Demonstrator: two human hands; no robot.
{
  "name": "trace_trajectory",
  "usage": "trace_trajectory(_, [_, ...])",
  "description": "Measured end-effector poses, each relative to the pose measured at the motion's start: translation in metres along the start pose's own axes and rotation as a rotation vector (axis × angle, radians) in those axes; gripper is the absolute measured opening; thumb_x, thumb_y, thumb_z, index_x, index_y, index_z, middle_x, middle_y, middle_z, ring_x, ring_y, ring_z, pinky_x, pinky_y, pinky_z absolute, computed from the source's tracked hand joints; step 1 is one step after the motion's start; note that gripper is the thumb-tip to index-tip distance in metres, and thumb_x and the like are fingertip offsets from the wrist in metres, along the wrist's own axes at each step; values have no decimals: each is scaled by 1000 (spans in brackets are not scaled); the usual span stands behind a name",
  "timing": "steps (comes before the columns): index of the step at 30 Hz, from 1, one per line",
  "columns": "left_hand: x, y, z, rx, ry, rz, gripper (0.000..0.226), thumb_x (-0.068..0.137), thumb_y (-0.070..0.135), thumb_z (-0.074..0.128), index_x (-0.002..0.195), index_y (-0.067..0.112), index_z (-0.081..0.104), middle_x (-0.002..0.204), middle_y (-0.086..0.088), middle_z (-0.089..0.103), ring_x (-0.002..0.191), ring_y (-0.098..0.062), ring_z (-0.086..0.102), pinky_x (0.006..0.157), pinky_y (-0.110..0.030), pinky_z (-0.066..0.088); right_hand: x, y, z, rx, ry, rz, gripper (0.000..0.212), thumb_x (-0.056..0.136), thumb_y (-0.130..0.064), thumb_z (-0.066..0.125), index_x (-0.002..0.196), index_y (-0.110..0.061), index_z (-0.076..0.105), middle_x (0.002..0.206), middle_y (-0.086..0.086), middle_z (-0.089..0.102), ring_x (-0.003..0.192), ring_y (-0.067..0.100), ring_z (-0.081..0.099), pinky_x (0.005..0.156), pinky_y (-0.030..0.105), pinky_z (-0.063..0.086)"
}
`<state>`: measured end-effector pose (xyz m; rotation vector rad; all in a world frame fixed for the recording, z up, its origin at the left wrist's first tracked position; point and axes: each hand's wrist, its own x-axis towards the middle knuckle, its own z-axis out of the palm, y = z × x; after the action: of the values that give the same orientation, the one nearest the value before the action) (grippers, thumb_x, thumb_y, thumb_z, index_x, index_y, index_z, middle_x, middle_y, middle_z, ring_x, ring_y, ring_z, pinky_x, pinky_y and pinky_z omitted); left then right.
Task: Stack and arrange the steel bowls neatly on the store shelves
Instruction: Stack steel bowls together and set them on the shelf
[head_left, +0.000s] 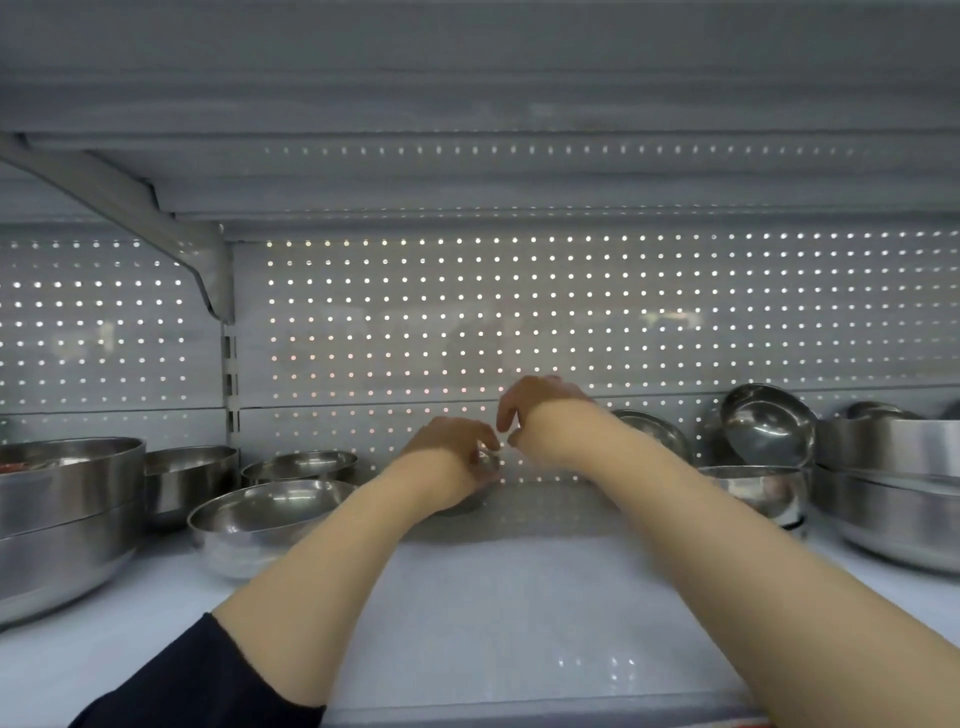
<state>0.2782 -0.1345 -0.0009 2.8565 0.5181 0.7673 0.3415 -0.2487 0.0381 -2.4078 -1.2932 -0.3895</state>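
Both hands far back on the white shelf, centre. Left hand fingers clamped on a small shiny steel bowl against the perforated grey back panel. Right hand hovers just above, fingers loosely curled, apart. More steel bowls left and right.

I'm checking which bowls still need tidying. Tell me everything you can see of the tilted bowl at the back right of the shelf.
The tilted bowl is shiny steel, round and shallow, with a thin rolled rim. It stands nearly on edge, its open side facing forward and left. It sits at the shelf's back right, against the perforated back panel. Its lower rim seems to rest on an upright bowl below. Neither hand touches it.
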Motion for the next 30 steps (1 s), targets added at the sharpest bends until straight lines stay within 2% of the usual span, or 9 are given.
trace_trajectory(2, [-7,13,0,-158,20,116,25,84,30,64,109,28,64,77,13,56,68,-3,52,65,-9,40,-21,10,-30,-24,43,-58,17,90,-13,57,104,-18,66,93,-4,54,96,17,56,68,21,42])
trace_trajectory(4, [-12,30,1,-225,12,238,27,83,32,65,110,29,63,68,14,51,60,1,46,57,-4,36,-48,28,-59,-46,33,-101,14,87,-13,60,93,-23,68,71,-14,47,68,5,50,52,18,32])
trace_trajectory(6, [-16,50,2,-251,-19,336,31,83,33,66,113,30,62,66,14,49,56,2,46,54,-5,36,-74,48,-82,-116,-22,-94,11,82,-18,64,84,-28,69,59,-13,47,54,0,43,48,19,31])
trace_trajectory(9, [-19,74,5,-241,-76,443,30,85,29,64,115,29,62,61,18,48,55,12,48,53,-3,34,-99,74,-100,-223,-118,-47,6,76,-25,69,79,-29,71,51,-16,53,51,0,47,52,20,37])
trace_trajectory(15, [-16,96,6,-78,-167,524,17,85,29,61,100,22,65,65,17,49,60,2,45,55,-10,35,-120,98,-97,-268,-166,-41,8,75,-28,73,83,-29,71,52,-13,49,46,-1,45,48,17,33])
trace_trajectory(18, [-14,99,4,-30,-167,551,13,87,26,59,97,21,64,69,15,52,65,-5,49,61,-18,36,-119,103,-88,-266,-132,-54,11,77,-25,72,87,-27,67,62,-11,47,55,0,44,51,21,33])
trace_trajectory(22, [-16,101,3,31,-135,587,13,88,25,58,98,19,64,86,3,64,75,-13,52,70,-28,43,-118,111,-77,-281,-125,-72,14,80,-21,69,73,-27,60,65,-13,47,60,5,46,54,21,36])
trace_trajectory(24, [-18,101,5,45,-110,617,12,89,24,57,98,19,64,90,1,67,76,-14,54,73,-28,44,-118,116,-74,-284,-110,-82,6,82,-20,67,80,-24,65,67,-14,48,67,10,50,59,23,39])
trace_trajectory(30, [-21,104,9,42,-141,641,6,91,21,52,86,23,55,79,5,59,71,-14,49,64,-24,37,-119,123,-71,-313,-112,-105,19,84,-19,61,72,-31,53,79,-11,53,78,15,53,71,30,45])
